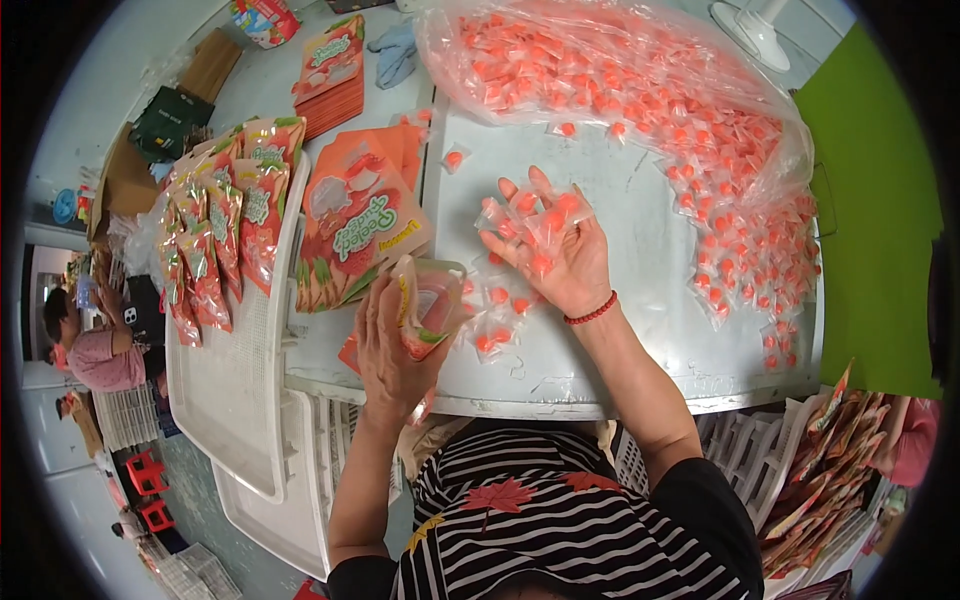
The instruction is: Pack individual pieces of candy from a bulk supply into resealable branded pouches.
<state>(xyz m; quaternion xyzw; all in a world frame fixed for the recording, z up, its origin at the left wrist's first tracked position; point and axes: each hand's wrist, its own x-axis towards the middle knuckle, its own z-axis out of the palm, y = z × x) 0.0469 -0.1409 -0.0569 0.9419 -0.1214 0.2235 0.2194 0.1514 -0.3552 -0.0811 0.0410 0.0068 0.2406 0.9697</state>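
My left hand (388,345) grips an orange printed pouch (432,305) near the table's front edge, its mouth spread and facing up and right. Palm up over the table, my right hand (572,268) cups several clear-wrapped red candies (540,222), the fingers curled under and around them. Beneath that hand, more wrapped candies (492,325) lie in a small group beside the pouch. Flat printed pouches (360,215) are stacked just beyond my left hand. A single wrapped candy (455,158) rests apart, farther back.
A big clear plastic bag (620,70) spills a heap of wrapped candies (745,240) along the back and right. Filled pouches (225,210) lie on a white tray (225,400) at left. Another pouch stack (330,80) and a blue cloth (395,52) sit behind. A green panel (890,220) borders the right.
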